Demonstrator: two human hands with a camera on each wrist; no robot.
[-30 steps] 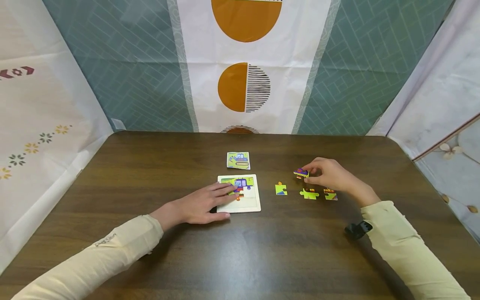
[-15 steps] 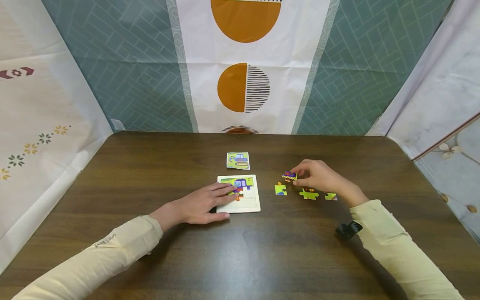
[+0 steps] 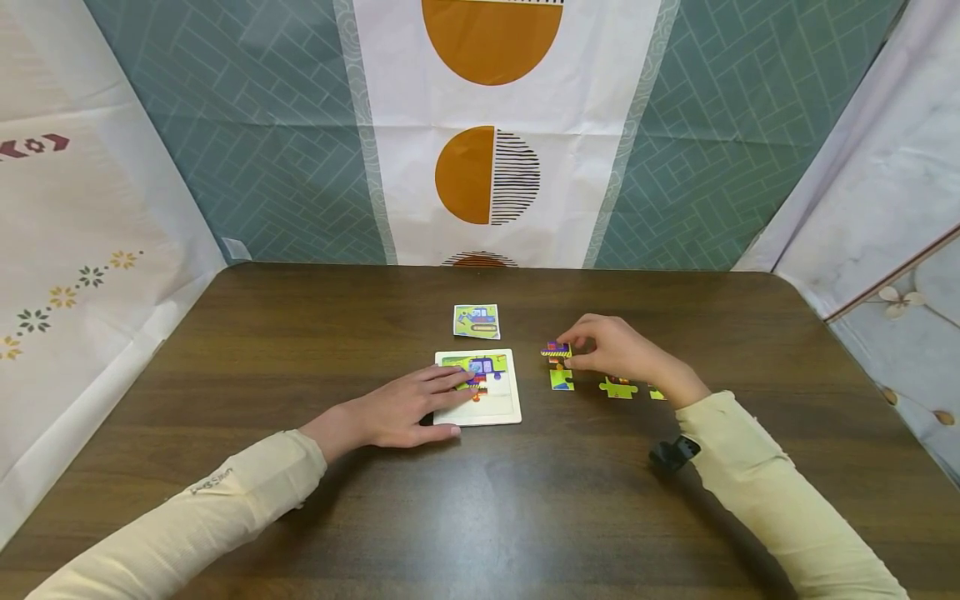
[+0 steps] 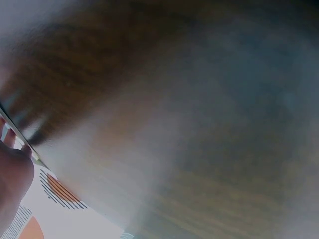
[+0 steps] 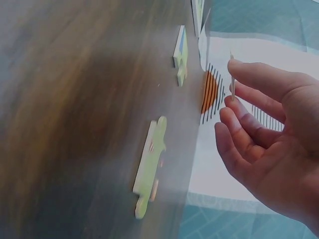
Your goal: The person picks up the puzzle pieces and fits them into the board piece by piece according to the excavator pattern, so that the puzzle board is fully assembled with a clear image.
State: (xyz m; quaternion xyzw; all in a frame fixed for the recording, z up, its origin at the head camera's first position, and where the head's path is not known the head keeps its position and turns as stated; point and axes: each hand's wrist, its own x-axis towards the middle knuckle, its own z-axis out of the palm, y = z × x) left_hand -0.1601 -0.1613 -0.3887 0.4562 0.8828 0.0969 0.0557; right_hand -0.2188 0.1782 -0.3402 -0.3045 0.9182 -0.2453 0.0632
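My left hand rests with fingers spread on the left part of a white puzzle tray. Fitted pieces in the tray's upper and left parts show a purple vehicle on green, partly hidden by the fingers. To the tray's right, my right hand pinches a purple jigsaw piece with a striped band between thumb and fingertips. The right wrist view shows this piece edge-on, held above the table. Just below it in the head view lies a green jigsaw piece with a blue corner. The left wrist view is mostly blurred tabletop.
Farther right on the brown table lie a wide green piece and another green piece, partly hidden by the right hand. A vehicle picture card lies beyond the tray. Patterned cloths hang around the table's back and sides.
My right hand has carried the purple jigsaw piece leftward, from above the wide green piece to just beyond the blue-cornered one. The left hand and the tray have stayed put.
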